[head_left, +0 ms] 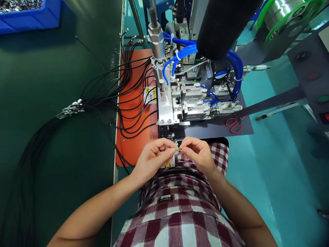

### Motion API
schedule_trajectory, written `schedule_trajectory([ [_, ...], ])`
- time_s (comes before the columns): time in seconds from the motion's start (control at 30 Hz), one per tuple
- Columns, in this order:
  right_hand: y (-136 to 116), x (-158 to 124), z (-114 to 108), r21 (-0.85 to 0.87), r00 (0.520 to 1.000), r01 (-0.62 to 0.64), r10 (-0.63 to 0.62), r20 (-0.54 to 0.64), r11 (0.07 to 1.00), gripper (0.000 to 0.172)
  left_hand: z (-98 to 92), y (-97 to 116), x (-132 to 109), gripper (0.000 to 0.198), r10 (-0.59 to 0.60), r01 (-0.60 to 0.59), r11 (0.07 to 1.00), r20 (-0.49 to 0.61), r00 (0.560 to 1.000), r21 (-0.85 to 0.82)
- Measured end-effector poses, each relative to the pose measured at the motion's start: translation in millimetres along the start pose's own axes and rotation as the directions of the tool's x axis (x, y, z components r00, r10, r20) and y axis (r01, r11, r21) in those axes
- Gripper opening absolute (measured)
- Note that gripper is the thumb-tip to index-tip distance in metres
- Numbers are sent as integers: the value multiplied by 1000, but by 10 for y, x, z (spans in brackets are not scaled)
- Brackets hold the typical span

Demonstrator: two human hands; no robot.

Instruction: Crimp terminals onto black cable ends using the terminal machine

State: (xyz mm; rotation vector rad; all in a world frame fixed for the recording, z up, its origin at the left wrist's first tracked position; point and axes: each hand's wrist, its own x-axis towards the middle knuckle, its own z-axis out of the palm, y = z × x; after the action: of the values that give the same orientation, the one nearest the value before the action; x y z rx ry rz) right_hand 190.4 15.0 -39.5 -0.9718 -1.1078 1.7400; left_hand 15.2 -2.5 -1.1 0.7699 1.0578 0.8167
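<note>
My left hand (153,158) and my right hand (197,151) meet in front of my chest, fingertips pinched together on a small thin wire end (178,149). They hover just in front of the metal machine (177,99) and its small front fixture. Thin black cables (133,103) fan over an orange mat (133,113) to the left of my hands. What exactly sits between my fingers is too small to make out.
A bundle of black cables with metal connectors (70,109) lies on the green table (51,68). A blue bin (28,13) stands at the far left. Red-handled scissors (234,125) rest on the dark plate. Blue hoses (185,51) and a wire spool (285,13) sit above.
</note>
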Motion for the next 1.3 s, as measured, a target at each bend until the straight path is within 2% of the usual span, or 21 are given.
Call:
schedule_trajectory([
  [0.13, -12, -13, -13, -58, 1000, 26, -27, -8, 998, 16, -3, 2, 4, 14, 6, -6, 1000, 22, 1000, 2],
  [0.47, -33, -16, 8, -96, 999, 5, 0, 48, 995, 24, -6, 13, -10, 18, -2, 0, 998, 27, 1000, 55],
  [0.73, -44, 11, -78, -22, 968, -101, 104, 228, 995, 26, 24, 53, -22, 18, -59, 48, 991, 84, 995, 126],
  [0.9, -96, 50, -126, -39, 941, -153, 158, 301, 987, 28, 36, 22, -16, 20, -38, 31, 979, 32, 999, 204],
  [0.97, -98, 57, -110, -49, 954, -145, 153, 256, 988, 27, 35, 10, -5, 20, -5, 9, 973, -19, 1000, 230],
  [1.13, -26, 20, -15, -113, 996, -69, 74, 40, 991, 21, 18, 14, 32, 20, 41, -13, 980, -140, 989, 200],
  [1.3, 26, -12, 72, -241, 997, 27, -45, -68, 970, 14, 6, -3, 47, 23, 39, -11, 980, -142, 989, 197],
])
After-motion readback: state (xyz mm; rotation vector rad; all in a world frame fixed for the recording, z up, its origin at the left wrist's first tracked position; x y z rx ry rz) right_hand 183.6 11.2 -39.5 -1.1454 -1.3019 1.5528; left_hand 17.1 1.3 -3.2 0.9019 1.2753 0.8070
